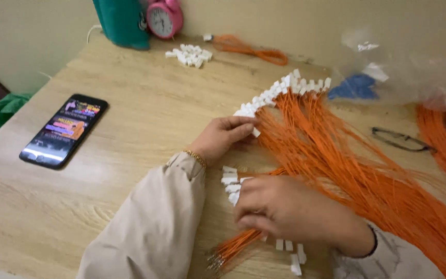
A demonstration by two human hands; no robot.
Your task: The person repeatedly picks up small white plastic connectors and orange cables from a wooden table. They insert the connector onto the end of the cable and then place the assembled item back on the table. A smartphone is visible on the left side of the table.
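Left hand (223,138) pinching a white connector (255,132) at the end of orange wires (336,155) fanned across the wooden table (130,103); right hand (285,209) curled, pressing a wire bundle (233,248) near loose white connectors (230,182). Phone (64,130) well apart.

One head-worn camera looks steeply down, close over the wooden table (130,113).

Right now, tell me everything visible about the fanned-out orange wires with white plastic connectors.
The fanned orange wires with white connectors lie flat on the pale wooden table, thin strands spreading from lower right toward an arc of small white plastic plugs at upper centre. The left hand pinches the connector at the arc's left end. The right hand rests across a separate smaller bundle nearby, whose bare ends point toward the lower edge.
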